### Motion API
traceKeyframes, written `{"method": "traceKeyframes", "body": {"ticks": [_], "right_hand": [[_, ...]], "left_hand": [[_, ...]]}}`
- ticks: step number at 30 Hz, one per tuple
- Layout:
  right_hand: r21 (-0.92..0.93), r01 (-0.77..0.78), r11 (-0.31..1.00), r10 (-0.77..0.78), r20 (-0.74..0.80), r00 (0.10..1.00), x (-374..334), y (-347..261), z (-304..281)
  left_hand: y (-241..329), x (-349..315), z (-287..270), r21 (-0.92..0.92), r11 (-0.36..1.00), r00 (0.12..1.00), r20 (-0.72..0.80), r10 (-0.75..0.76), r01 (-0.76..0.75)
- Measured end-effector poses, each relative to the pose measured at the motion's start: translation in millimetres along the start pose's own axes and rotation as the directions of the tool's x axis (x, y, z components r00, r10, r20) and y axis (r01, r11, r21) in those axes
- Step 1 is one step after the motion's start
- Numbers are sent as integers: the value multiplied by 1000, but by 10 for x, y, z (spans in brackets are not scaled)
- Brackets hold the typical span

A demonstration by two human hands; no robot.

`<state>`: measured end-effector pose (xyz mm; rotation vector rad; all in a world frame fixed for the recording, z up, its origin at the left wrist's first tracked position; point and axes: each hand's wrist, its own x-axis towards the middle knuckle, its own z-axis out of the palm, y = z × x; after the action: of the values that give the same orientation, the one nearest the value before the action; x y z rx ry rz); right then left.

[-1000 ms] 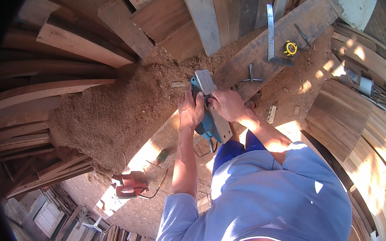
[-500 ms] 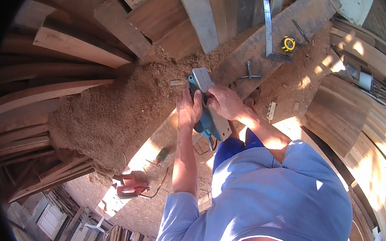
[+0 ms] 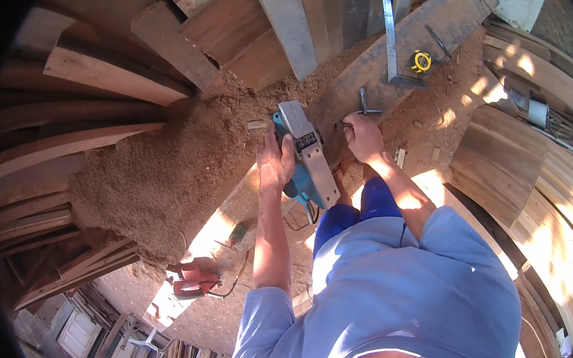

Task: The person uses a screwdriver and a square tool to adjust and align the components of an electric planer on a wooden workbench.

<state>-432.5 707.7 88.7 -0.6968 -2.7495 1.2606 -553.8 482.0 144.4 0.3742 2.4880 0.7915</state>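
Note:
A blue electric hand planer (image 3: 316, 162) is turned with its grey metal sole up, so the cutter block shows midway along it. My left hand (image 3: 273, 161) is closed against its left side and steadies it. To the right, apart from the planer, my right hand (image 3: 365, 138) is over the plank bench with its fingers drawn together. What they hold, if anything, is too small to make out. Just beyond those fingertips lies a T-handle wrench (image 3: 364, 102).
On the long wooden plank (image 3: 417, 32) are a metal try square (image 3: 391, 44), a yellow tape measure (image 3: 421, 61) and a dark thin tool (image 3: 437, 41). Sawdust (image 3: 155, 178) is heaped at left. A red power tool (image 3: 194, 279) sits lower left. Stacked boards (image 3: 111, 75) surround the area.
My right hand has left the planer and moved right, to beside the T-handle wrench. The planer's cutter block is now uncovered. My left hand remains on the planer.

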Motion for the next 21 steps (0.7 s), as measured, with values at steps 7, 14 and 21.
{"method": "traceKeyframes", "body": {"ticks": [7, 14, 21], "right_hand": [[-85, 118, 989, -122, -42, 992, 12, 214, 12], [-1, 46, 999, -46, -84, 995, -71, -117, -98], [231, -79, 970, 20, 245, 969, -112, -637, 100]], "left_hand": [[-58, -18, 34, -36, 999, 1000, -28, -8, 7], [227, -339, -94, 82, 993, 910, -398, 115, -90], [592, -695, -121, 344, 927, 948, -218, 231, -147]]}}
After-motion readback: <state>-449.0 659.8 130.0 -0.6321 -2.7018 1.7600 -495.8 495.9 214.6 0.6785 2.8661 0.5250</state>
